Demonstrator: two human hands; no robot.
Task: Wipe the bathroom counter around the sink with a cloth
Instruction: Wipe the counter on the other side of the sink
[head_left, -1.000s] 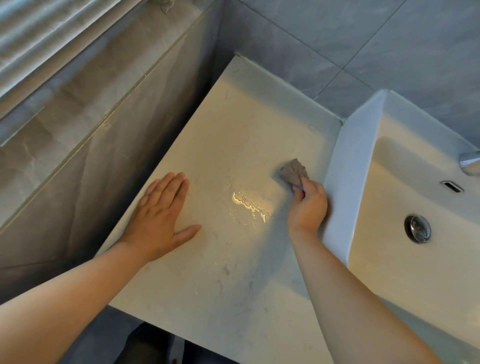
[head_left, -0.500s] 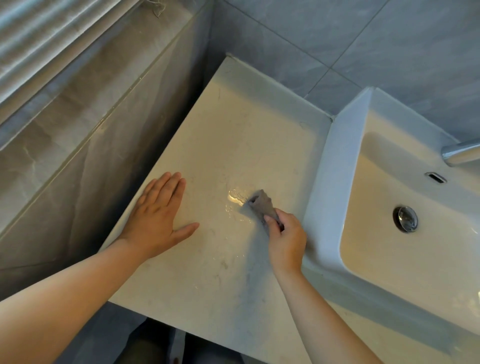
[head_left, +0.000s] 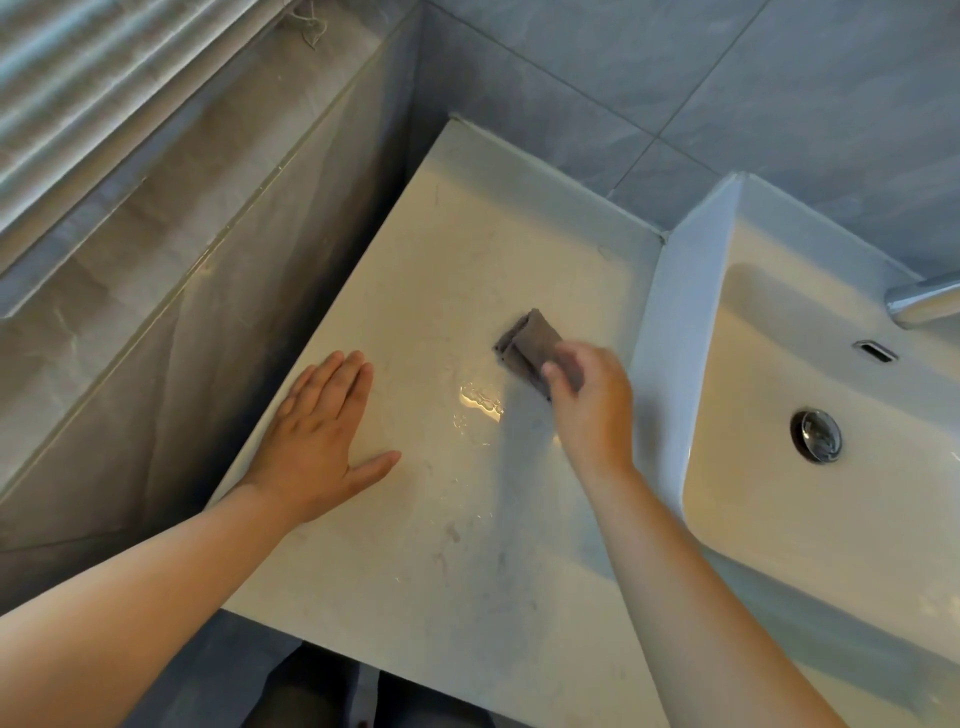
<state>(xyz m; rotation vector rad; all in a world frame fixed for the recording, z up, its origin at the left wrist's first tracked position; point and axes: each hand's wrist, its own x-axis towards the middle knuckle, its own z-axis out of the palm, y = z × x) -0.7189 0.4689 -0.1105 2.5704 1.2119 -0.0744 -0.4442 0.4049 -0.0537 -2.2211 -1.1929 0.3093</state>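
The pale marble-look counter (head_left: 447, 280) runs left of a white raised sink (head_left: 670, 332). My right hand (head_left: 592, 410) grips a small folded grey cloth (head_left: 530, 343) and holds it against the counter, close to the sink's left wall; the hand is blurred. A shiny patch of water (head_left: 480, 402) lies just left of that hand. Near the counter's left edge, my left hand (head_left: 319, 441) rests flat with straight fingers and the thumb spread.
A grey tiled side wall (head_left: 218, 332) rises along the counter's left edge, and grey wall tiles (head_left: 675, 73) stand behind it. In the sink basin are a chrome drain plug (head_left: 816, 435) and an overflow slot (head_left: 877, 352); a chrome tap (head_left: 924, 301) juts in at right. The counter's front edge (head_left: 363, 654) drops off.
My right hand has swept the cloth from beside the sink toward the water patch, then back up and right toward the sink. The left hand has stayed flat in place.
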